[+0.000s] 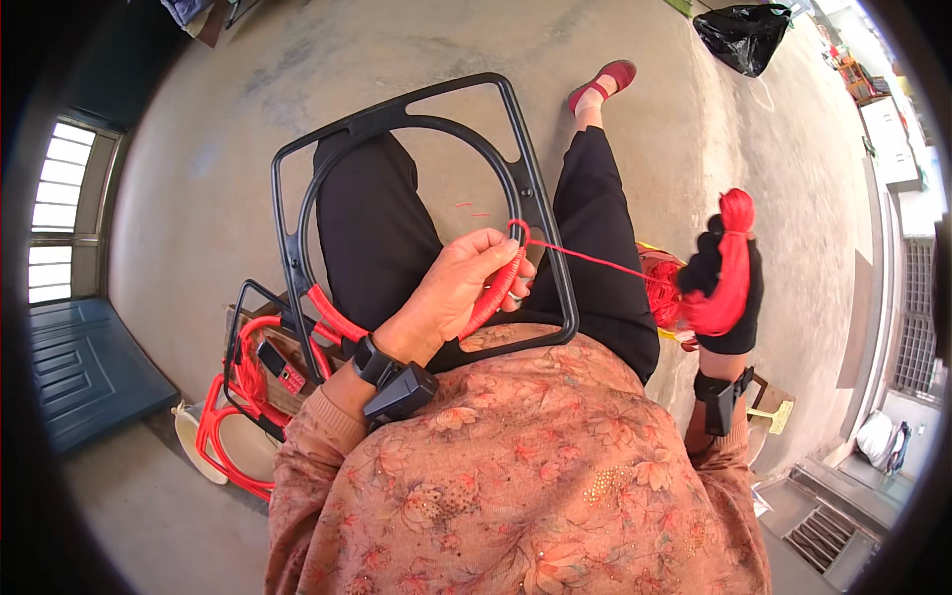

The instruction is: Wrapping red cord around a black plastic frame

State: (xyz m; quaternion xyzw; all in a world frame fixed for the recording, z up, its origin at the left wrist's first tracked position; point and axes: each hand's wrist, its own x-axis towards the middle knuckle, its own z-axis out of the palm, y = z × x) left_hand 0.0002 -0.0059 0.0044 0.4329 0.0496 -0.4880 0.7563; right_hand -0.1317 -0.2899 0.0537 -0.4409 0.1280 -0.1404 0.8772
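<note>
Black frame (538, 220) sits over the lap (377, 208). Left hand (446, 278) pinches its red-wrapped rim (493, 297) near the last turn; gloved right hand (751, 290) grips the cord bundle (736, 226), red cord (595, 261) near-straight between. Risks: left pinch slips, turns could unwind; right slackens, wraps may gap; bundle sheds loops, cord could snag.

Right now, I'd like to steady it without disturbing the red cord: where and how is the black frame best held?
Probably by its far bar, from the far side: it is slim, bare and away from the left hand and red cord wrapping.
</note>
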